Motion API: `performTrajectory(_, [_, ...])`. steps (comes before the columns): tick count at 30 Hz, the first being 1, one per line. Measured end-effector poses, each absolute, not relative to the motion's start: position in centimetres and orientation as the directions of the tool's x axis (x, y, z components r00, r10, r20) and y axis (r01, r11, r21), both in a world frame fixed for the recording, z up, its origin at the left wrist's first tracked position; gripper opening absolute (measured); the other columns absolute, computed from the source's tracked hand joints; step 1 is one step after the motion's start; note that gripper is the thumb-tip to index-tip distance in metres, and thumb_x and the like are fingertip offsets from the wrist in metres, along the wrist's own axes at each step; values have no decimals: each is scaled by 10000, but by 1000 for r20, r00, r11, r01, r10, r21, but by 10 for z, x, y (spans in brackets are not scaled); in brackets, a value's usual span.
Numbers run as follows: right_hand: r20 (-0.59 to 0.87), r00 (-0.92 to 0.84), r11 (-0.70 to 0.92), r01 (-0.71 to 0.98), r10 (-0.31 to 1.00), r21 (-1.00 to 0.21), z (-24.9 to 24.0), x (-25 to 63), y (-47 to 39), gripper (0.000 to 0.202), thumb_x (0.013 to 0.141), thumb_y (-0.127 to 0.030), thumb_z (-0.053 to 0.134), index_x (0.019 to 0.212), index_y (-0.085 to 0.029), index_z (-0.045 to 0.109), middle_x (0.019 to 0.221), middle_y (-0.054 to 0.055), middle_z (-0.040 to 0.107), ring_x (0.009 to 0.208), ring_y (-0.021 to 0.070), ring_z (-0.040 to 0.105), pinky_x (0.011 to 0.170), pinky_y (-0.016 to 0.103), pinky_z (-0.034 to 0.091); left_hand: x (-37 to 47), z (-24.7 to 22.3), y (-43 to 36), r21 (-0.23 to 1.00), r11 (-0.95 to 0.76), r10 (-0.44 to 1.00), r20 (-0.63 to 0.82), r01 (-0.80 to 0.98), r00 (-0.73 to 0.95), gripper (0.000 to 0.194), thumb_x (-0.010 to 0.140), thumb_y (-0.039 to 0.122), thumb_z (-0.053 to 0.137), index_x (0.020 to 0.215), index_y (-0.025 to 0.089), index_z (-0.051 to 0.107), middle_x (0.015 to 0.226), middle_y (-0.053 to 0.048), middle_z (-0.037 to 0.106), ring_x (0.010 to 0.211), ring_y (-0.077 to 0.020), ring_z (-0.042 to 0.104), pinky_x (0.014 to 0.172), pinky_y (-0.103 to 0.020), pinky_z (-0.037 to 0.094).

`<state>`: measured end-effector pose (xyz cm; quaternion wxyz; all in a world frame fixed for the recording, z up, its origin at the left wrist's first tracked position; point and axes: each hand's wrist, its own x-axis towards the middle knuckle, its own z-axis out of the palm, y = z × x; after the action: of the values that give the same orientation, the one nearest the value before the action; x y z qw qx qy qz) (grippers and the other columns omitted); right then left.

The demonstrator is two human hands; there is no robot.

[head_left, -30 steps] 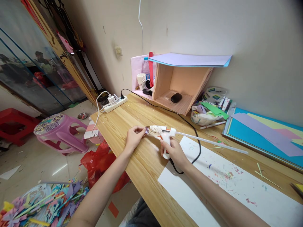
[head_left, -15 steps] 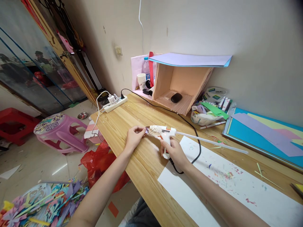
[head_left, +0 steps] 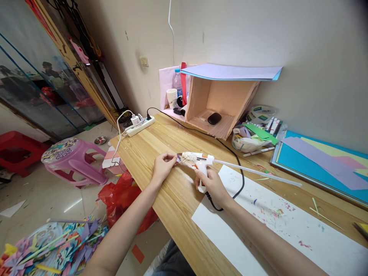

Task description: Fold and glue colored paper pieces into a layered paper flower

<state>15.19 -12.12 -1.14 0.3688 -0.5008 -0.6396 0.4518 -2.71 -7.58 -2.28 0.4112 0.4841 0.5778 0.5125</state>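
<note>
My right hand (head_left: 212,184) is wrapped round the handle of a white hot glue gun (head_left: 202,164), whose nozzle points left. A long translucent glue stick (head_left: 258,174) sticks out of its back, and a black cord (head_left: 243,180) runs from the handle's base. At the nozzle, my left hand (head_left: 164,167) pinches a small purple piece of paper (head_left: 178,158) between thumb and fingers; most of it is hidden. Both hands are over the wooden table (head_left: 172,199). Under my right forearm lies a white sheet (head_left: 276,226) with coloured specks.
A white power strip (head_left: 140,126) sits at the table's far left corner. Behind are an open box (head_left: 221,99) holding a black mouse (head_left: 214,119), a basket of scraps (head_left: 250,142) and coloured paper (head_left: 324,161). On the floor are a pink stool (head_left: 75,161) and red bag (head_left: 120,199).
</note>
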Motion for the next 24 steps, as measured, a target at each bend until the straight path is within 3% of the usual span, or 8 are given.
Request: performTrajectory(24, [2, -199, 62, 295, 980, -953, -13, 152, -122, 482, 843, -378, 417, 423, -170, 529, 480, 18, 580, 533, 138, 538, 637, 254, 380, -27, -23, -76, 987, -19, 981, 50, 160, -188, 242, 647, 359, 666, 681, 122, 631, 610, -32, 645, 521, -114, 578, 525, -213, 458])
